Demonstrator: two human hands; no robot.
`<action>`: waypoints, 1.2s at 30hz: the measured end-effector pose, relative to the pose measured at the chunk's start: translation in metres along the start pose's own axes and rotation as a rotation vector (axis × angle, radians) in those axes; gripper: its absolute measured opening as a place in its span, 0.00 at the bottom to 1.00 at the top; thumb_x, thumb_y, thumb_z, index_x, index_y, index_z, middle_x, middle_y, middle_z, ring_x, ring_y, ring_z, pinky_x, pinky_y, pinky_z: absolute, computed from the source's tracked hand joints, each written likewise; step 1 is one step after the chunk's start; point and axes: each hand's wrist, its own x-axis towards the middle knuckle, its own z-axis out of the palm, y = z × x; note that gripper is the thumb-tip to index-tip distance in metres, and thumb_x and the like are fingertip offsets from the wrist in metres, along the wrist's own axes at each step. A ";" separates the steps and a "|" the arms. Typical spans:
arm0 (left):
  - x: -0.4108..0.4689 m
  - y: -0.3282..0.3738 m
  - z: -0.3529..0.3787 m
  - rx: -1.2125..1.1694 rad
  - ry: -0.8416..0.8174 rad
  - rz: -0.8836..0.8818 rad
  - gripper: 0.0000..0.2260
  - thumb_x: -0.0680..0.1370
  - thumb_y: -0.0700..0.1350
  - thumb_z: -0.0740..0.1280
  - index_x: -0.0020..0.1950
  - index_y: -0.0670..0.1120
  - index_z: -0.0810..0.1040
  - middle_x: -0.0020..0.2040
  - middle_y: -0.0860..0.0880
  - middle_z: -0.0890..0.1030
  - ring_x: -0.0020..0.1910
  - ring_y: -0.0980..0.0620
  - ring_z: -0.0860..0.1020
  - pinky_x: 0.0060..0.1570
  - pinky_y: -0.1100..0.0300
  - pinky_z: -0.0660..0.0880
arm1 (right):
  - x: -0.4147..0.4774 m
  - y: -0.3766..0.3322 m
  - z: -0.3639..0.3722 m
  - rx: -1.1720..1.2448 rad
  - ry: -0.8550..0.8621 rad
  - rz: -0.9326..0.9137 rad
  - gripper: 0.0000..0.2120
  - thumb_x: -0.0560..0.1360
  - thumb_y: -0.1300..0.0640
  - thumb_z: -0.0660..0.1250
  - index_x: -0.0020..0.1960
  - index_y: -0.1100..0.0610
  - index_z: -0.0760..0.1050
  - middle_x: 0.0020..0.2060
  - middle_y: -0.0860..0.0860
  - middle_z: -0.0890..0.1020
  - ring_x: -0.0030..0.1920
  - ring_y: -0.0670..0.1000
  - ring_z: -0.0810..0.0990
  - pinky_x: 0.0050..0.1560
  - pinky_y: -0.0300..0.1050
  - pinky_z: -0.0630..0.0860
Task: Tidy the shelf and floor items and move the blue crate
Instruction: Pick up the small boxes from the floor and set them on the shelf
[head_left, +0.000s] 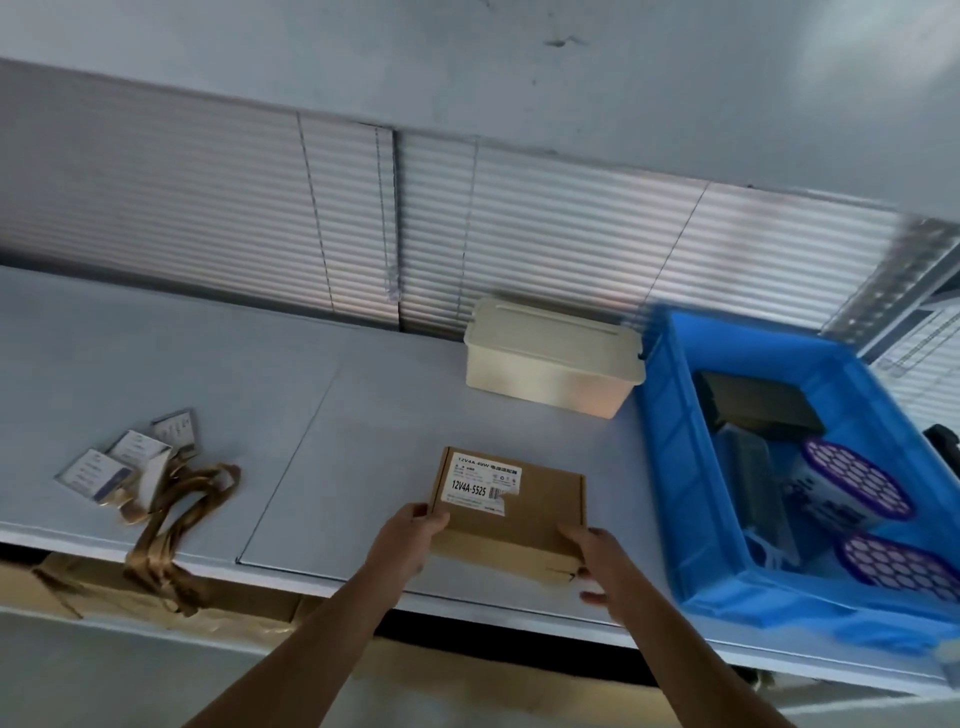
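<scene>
A flat brown cardboard box (524, 506) with a white label lies on the grey shelf (322, 415) near its front edge. My left hand (410, 540) grips the box's near left corner. My right hand (597, 566) holds its near right corner, fingers curled under the edge. To the right stands the blue crate (680, 467), holding a dark box (753, 405), two round purple-and-white filters (857, 483) and other parts. A cream lidded plastic box (550, 358) stands behind the cardboard box.
Several name badges (130, 457) with brown lanyards (171, 525) lie at the shelf's left, the straps hanging over the front edge. Cardboard (156, 603) shows on the level below. Window blinds (519, 234) run behind the shelf.
</scene>
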 end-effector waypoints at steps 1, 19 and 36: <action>0.001 -0.002 0.000 0.020 -0.007 0.002 0.13 0.77 0.48 0.67 0.61 0.48 0.76 0.52 0.47 0.81 0.50 0.48 0.78 0.51 0.52 0.76 | -0.001 0.006 -0.003 -0.017 -0.036 0.025 0.24 0.75 0.42 0.68 0.64 0.55 0.70 0.59 0.56 0.77 0.55 0.57 0.78 0.49 0.51 0.77; 0.106 0.102 0.084 0.220 0.044 0.162 0.18 0.80 0.51 0.60 0.65 0.45 0.79 0.60 0.42 0.82 0.59 0.41 0.79 0.55 0.53 0.74 | 0.109 -0.098 -0.043 0.079 0.176 -0.121 0.25 0.79 0.45 0.61 0.71 0.57 0.67 0.63 0.58 0.74 0.63 0.60 0.74 0.51 0.52 0.74; 0.047 0.059 0.034 -0.144 0.018 0.071 0.05 0.77 0.41 0.64 0.43 0.46 0.79 0.45 0.42 0.81 0.44 0.45 0.78 0.42 0.59 0.74 | 0.049 -0.050 -0.021 0.206 0.293 -0.148 0.11 0.80 0.50 0.62 0.46 0.58 0.73 0.36 0.54 0.73 0.38 0.53 0.73 0.43 0.52 0.75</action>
